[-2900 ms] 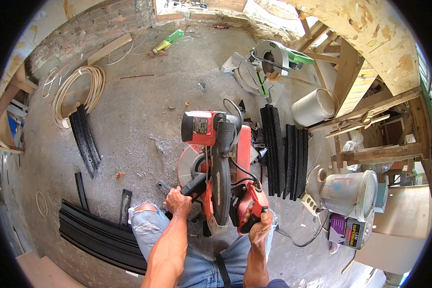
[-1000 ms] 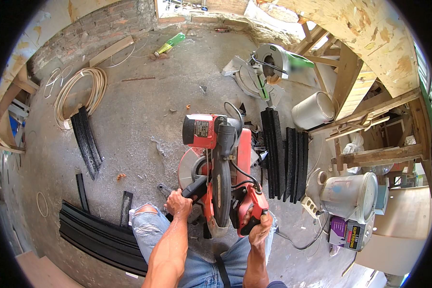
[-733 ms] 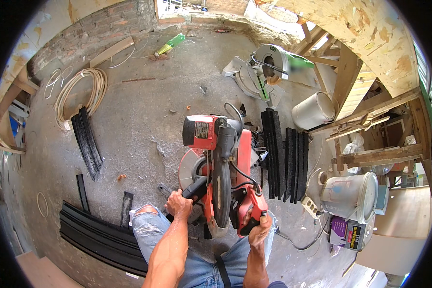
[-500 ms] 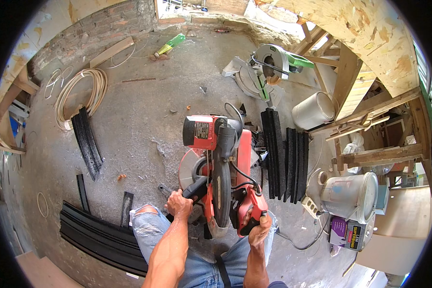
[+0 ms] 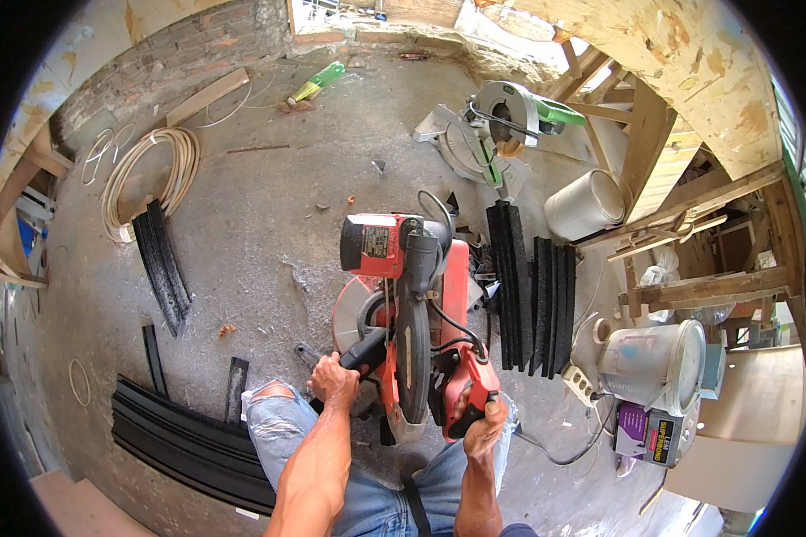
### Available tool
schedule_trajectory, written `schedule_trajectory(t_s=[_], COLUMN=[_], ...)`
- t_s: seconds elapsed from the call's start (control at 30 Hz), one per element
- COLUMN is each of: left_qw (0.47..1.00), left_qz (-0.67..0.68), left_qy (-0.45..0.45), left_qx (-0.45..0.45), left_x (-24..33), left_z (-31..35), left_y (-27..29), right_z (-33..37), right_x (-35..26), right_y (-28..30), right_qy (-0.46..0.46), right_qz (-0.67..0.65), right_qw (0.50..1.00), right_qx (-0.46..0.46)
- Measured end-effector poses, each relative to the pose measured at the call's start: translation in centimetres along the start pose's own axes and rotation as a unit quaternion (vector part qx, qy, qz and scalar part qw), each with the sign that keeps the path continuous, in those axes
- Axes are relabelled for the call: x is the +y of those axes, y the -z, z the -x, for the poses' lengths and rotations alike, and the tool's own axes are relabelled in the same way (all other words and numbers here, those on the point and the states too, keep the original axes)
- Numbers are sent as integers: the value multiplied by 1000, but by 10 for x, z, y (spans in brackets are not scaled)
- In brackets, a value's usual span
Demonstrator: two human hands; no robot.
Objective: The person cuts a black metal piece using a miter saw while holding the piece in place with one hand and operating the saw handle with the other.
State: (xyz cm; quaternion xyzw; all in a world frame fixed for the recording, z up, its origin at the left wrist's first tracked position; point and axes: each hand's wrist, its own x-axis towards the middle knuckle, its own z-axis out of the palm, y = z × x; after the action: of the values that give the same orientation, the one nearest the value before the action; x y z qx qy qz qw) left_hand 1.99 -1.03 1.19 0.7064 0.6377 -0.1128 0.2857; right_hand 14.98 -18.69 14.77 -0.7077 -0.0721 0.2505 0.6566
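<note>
A red and black mitre saw (image 5: 412,295) stands on the concrete floor in front of my knees. My right hand (image 5: 484,428) is closed around its red trigger handle at the near end. My left hand (image 5: 333,380) grips a black knob handle on the saw's left side, beside the round base. The blade guard runs between both hands. Short black profile strips (image 5: 533,300) lie stacked just right of the saw.
Long black profiles (image 5: 184,443) lie at my left knee, more black strips (image 5: 161,259) and a coiled hose (image 5: 148,174) farther left. A green mitre saw (image 5: 497,121) sits behind. White buckets (image 5: 649,362), a power strip (image 5: 582,380) and wooden framing (image 5: 681,224) crowd the right.
Nothing has moved noticeably; both hands have stayed on the saw's handles throughout.
</note>
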Motion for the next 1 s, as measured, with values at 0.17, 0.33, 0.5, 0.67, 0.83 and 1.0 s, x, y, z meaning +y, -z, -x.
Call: schedule_trajectory(t_s=[0.17, 0.33, 0.5, 0.67, 0.83, 1.0], left_qw=[1000, 1000, 1000, 1000, 1000, 1000], left_qz=[9, 6, 14, 16, 20, 21], left_qy=[5, 2, 0, 0, -1, -3], left_qx=[-2, 4, 1, 9, 5, -2], left_x=[2, -2, 1, -2, 0, 0], left_z=[2, 0, 1, -1, 1, 0], left_y=[2, 0, 0, -3, 1, 1], right_z=[1, 1, 0, 0, 0, -1], right_x=[5, 7, 2, 1, 1, 1], right_y=[2, 1, 1, -1, 0, -1], right_qy=[-3, 4, 7, 6, 6, 13], right_qz=[-5, -12, -14, -14, -12, -9], right_qw=[1000, 1000, 1000, 1000, 1000, 1000], right_qx=[5, 1, 3, 5, -2, -1])
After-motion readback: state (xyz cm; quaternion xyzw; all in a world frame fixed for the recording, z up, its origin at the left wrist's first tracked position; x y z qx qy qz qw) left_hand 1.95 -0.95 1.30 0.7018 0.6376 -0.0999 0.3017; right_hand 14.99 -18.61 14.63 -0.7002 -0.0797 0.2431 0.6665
